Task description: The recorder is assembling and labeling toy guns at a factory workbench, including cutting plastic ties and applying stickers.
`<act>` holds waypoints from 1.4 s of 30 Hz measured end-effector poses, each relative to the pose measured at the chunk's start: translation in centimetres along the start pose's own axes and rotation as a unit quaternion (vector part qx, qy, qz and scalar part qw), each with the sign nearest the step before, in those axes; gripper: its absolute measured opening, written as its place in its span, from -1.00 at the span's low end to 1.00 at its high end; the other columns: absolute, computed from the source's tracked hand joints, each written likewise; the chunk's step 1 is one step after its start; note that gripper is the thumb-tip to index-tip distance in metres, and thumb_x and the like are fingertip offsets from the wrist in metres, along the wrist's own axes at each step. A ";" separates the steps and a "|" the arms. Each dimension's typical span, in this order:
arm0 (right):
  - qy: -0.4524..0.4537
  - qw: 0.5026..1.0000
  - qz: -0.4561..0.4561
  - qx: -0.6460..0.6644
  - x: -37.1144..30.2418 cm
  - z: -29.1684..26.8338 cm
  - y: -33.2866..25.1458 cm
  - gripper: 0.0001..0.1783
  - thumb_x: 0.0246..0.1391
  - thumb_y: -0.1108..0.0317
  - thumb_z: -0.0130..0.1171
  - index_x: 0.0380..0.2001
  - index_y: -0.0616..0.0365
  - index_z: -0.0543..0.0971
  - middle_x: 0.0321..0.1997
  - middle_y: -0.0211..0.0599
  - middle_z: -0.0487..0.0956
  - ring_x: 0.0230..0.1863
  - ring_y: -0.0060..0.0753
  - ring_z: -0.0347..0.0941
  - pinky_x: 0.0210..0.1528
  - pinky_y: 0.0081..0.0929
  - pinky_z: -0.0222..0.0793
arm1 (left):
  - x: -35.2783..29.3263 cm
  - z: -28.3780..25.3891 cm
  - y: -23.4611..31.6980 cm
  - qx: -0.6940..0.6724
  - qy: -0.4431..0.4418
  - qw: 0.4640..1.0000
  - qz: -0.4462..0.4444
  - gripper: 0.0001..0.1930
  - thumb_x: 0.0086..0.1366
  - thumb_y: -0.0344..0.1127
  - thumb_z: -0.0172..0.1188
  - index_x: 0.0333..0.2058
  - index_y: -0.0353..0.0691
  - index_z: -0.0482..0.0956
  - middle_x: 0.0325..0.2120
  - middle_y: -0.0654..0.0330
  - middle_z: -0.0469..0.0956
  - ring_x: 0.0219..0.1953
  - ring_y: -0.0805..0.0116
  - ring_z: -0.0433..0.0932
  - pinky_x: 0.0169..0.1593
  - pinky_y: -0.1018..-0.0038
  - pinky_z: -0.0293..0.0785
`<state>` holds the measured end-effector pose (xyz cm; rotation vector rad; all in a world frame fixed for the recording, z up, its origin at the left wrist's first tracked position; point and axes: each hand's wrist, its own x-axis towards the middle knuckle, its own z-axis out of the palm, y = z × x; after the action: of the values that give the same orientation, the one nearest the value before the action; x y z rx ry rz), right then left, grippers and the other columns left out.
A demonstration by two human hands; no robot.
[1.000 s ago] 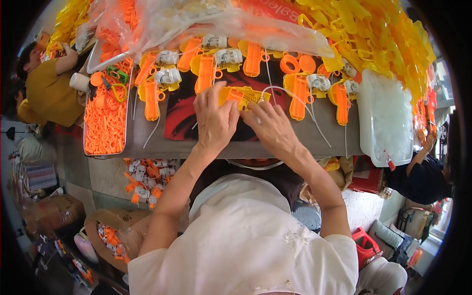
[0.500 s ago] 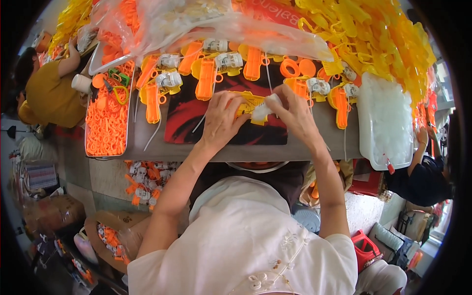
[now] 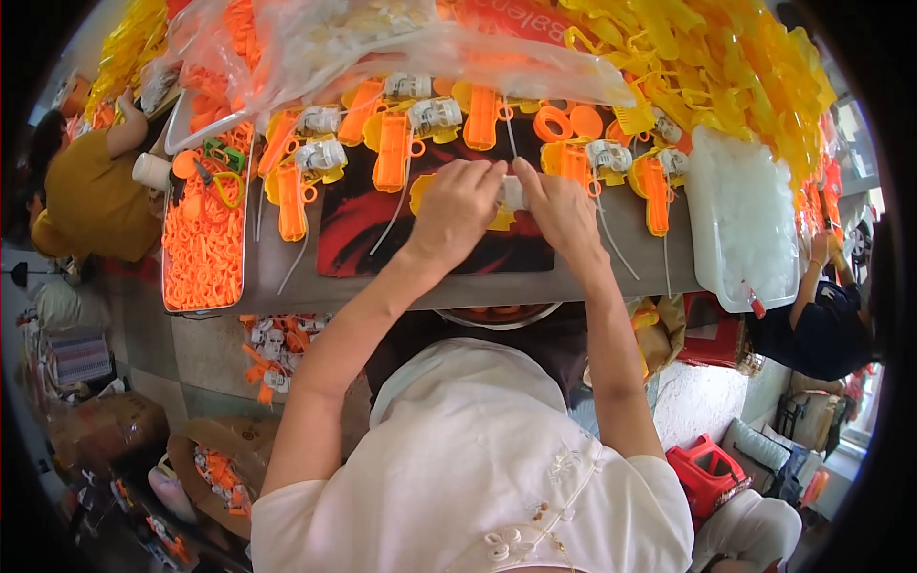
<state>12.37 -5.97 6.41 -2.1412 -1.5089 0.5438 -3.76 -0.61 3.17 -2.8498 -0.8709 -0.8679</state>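
Over the dark red-and-black mat [image 3: 458, 264], my left hand [image 3: 458, 212] is closed on a yellow plastic toy shell [image 3: 501, 222], whose edges show beside and below the fingers. My right hand [image 3: 565, 212] pinches a white plastic part [image 3: 513, 193] against that shell, its thumb and fingertips pressed on it. The fingertips of both hands nearly meet, and most of the shell is hidden under them. Beyond the hands lie several part-built toy guns with orange grips [image 3: 391, 153], white mechanisms [image 3: 435, 116] and thin pale cords [image 3: 390, 224].
At left, a tray [image 3: 246, 277] holds small orange trigger parts, with yellow-handled scissors [image 3: 229, 189] on top. A white bin [image 3: 702, 239] of translucent pieces stands at right. Yellow parts [image 3: 707, 67] heap up behind, beside plastic bags [image 3: 353, 48]. Co-workers [image 3: 100, 201] sit at both sides.
My left hand has moved over the yellow shell and covers more of it. My right hand has come in closer, with the white part now down against the shell.
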 end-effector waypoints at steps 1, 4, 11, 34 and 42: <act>-0.042 0.998 -0.006 0.035 -0.3 -0.5 0.1 -0.43 0.20 -0.11 -0.01 -0.46 0.23 0.62 -0.52 -0.09 0.54 -0.38 -0.02 0.48 -0.24 -0.22 0.36 | -0.1 -0.1 -0.5 -0.112 0.016 0.992 -0.047 -0.53 -0.02 -0.44 0.32 -0.06 -0.29 0.50 -0.16 0.13 0.53 -0.14 0.13 0.53 -0.06 0.32 0.45; 0.089 0.967 -0.236 -0.046 -1.7 -0.3 2.4 -0.74 0.11 0.16 0.17 -0.34 0.15 0.61 -0.24 -0.25 0.53 -0.12 -0.17 0.40 -0.02 -0.25 0.25 | -0.6 -1.7 -2.0 -0.344 0.015 0.929 -0.138 -0.52 0.08 -0.49 0.27 0.03 -0.30 0.45 -0.07 0.04 0.52 -0.02 0.08 0.51 0.05 0.31 0.44; 0.085 0.912 -0.366 -0.163 0.2 0.8 4.4 -0.82 -0.08 0.32 0.27 -0.34 0.06 0.61 -0.12 -0.39 0.50 0.04 -0.28 0.33 0.12 -0.18 0.10 | -2.3 0.3 -3.0 -0.229 0.004 0.971 -0.063 -0.49 0.12 -0.48 0.22 0.09 -0.18 0.42 -0.06 0.16 0.49 0.03 0.19 0.42 0.19 0.26 0.18; 0.189 0.968 -0.081 0.142 -2.3 10.0 0.6 -0.82 -0.01 0.45 0.26 -0.27 0.18 0.60 0.36 0.13 0.10 0.38 0.16 -0.09 0.35 -0.06 -0.04 | -2.4 0.9 -2.3 -0.223 0.068 0.969 -0.084 -0.57 0.21 -0.39 0.20 0.07 -0.23 0.37 -0.18 0.07 0.50 -0.11 0.11 0.47 0.04 0.24 0.28; 0.150 0.975 -0.157 0.042 -2.5 10.2 1.9 -0.75 -0.09 0.43 0.31 -0.25 0.02 0.65 0.40 0.04 0.08 0.40 0.18 -0.08 0.41 0.03 -0.21 | -2.5 1.0 -2.3 -0.218 0.071 0.970 -0.083 -0.59 0.25 -0.34 0.16 0.07 -0.22 0.36 -0.17 0.09 0.51 -0.11 0.12 0.48 0.04 0.24 0.28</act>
<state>7.27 -7.42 -2.86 -1.7768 -1.5751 0.1618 -6.13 0.24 0.78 -3.0433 -1.0216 -1.4278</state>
